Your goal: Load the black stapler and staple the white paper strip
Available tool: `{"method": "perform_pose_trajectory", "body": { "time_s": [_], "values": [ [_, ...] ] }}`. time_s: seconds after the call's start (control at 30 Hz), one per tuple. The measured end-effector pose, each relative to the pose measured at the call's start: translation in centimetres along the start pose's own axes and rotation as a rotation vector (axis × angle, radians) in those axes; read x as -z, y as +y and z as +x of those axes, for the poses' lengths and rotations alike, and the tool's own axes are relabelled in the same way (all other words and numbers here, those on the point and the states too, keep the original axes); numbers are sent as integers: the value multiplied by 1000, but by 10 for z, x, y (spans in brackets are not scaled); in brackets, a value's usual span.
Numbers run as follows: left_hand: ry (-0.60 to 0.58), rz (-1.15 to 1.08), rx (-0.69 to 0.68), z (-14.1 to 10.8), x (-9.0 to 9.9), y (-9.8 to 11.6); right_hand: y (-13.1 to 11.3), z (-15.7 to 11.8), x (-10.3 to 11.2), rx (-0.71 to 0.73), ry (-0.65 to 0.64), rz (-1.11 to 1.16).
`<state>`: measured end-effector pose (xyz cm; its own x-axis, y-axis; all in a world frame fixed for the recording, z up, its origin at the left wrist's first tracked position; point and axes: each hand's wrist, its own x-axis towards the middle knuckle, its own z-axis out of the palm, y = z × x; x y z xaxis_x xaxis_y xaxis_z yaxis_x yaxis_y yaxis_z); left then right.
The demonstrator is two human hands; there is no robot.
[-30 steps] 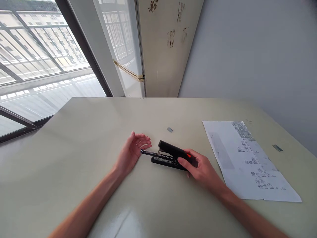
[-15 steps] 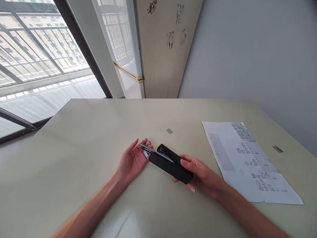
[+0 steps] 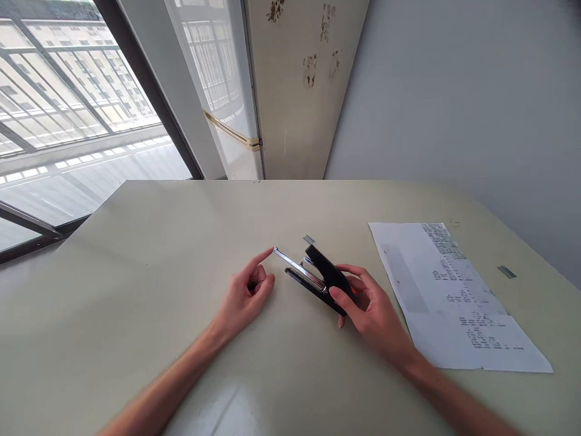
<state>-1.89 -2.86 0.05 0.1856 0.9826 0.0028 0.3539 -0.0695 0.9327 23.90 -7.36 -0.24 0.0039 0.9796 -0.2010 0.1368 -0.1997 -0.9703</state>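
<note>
My right hand [image 3: 370,303] is closed around the rear of a black stapler [image 3: 329,272], whose top cover is raised. The stapler's silver magazine [image 3: 297,266] sticks out between the cover and the black base, pointing up and left. My left hand [image 3: 242,297] has its index fingertip against the magazine's front end. Its other fingers are curled in with the thumb beside them, and what lies inside them, a dark spot, cannot be made out. Just beyond the stapler, a small grey staple strip [image 3: 308,239] lies on the table.
A printed white sheet [image 3: 445,303] lies on the pale table [image 3: 181,224] to the right. Another grey strip [image 3: 506,272] is beyond its right edge. Behind the table stand a fridge [image 3: 299,121], a grey wall and a window at the left.
The stapler has been turned in my right hand, cover upward and opened wider. My left hand has gone from an open palm to curled fingers, index finger stretched to the magazine's end.
</note>
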Motion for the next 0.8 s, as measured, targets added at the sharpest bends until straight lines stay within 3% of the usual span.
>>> {"method": "perform_pose_trajectory", "body": {
  "time_s": [0.23, 0.4, 0.63, 0.8],
  "values": [
    [-125, -6, -66, 0, 1, 0, 1, -2, -2, 9, 9, 3],
    [-140, -16, -63, -2, -1, 2, 6, -2, -3, 30, 8, 7],
    [-1, -7, 31, 3, 5, 4, 4, -1, -2, 94, 73, -90],
    [50, -29, 100, 8, 9, 5, 6, -2, -1, 143, 46, -117]
  ]
}}
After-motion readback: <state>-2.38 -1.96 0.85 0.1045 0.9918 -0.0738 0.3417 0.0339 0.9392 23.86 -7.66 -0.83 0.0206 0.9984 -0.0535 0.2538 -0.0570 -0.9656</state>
